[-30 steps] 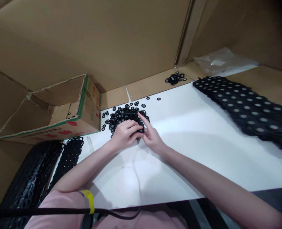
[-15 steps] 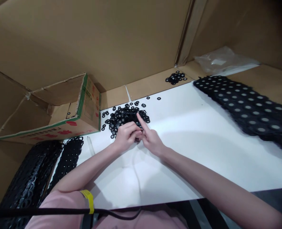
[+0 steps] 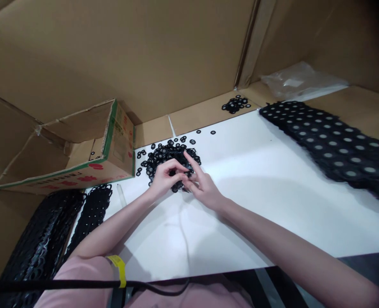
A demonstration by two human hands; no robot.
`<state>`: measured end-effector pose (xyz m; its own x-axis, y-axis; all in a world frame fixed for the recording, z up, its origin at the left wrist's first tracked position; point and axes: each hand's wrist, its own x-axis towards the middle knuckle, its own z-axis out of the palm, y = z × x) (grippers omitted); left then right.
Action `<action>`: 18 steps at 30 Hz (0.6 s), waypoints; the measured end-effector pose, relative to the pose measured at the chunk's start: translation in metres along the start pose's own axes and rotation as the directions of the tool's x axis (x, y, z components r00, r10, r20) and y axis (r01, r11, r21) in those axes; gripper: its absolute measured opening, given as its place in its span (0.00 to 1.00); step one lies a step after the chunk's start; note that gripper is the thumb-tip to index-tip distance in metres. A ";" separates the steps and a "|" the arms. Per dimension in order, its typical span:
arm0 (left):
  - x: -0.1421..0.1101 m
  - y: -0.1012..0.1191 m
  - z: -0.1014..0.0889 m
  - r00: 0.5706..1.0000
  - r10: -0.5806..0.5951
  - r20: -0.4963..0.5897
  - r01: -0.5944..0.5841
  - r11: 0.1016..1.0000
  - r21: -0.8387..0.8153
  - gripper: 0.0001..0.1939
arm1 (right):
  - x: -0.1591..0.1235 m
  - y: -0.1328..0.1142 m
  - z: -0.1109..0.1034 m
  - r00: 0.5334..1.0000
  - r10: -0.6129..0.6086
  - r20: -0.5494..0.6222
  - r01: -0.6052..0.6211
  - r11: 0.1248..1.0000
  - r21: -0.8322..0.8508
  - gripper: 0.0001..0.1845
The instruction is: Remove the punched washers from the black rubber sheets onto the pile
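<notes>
My left hand (image 3: 164,179) is at the near edge of a heap of small black rings (image 3: 168,153) on the white table. Its thumb and index finger curve into a loop, with their tips together. My right hand (image 3: 204,188) meets it from the right, index finger stretched out over the heap and thumb and other fingers bent in near the left fingertips. Anything between the fingertips is too small to make out. Several loose rings (image 3: 193,141) lie scattered around the heap's far side.
An open cardboard box (image 3: 121,145) stands at the left. Black perforated sheets (image 3: 91,209) lie below it. A black sheet with pale round dots (image 3: 324,137) lies at the right. A smaller ring pile (image 3: 236,104) and a clear plastic bag (image 3: 301,81) are at the back.
My left hand has shifted slightly up and left, its thumb and index finger now forming a wider loop. My right hand's bent fingers have loosened somewhat; more rings show beneath the hands.
</notes>
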<state>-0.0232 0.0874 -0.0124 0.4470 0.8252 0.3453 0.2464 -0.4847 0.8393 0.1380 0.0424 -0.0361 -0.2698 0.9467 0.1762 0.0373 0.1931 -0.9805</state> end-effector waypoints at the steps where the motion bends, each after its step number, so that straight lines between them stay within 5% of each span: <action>1: 0.000 0.000 -0.001 1.000 0.009 -0.016 -0.009 1.000 0.003 0.09 | 0.000 0.000 0.000 1.000 -0.012 -0.016 0.012 1.000 -0.013 0.41; 12: -0.003 -0.002 -0.010 0.962 0.272 0.009 -0.270 0.951 0.150 0.05 | -0.002 -0.005 -0.003 0.996 -0.057 -0.062 0.059 0.998 0.033 0.36; 18: -0.003 0.009 -0.006 0.989 0.126 0.073 -0.135 0.980 0.144 0.08 | -0.001 -0.006 -0.004 0.996 -0.041 -0.083 0.044 0.999 0.031 0.37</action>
<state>-0.0280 0.0822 -0.0038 0.5360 0.7342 0.4167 0.3046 -0.6285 0.7157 0.1415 0.0411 -0.0300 -0.1901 0.9560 0.2234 -0.0041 0.2268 -0.9739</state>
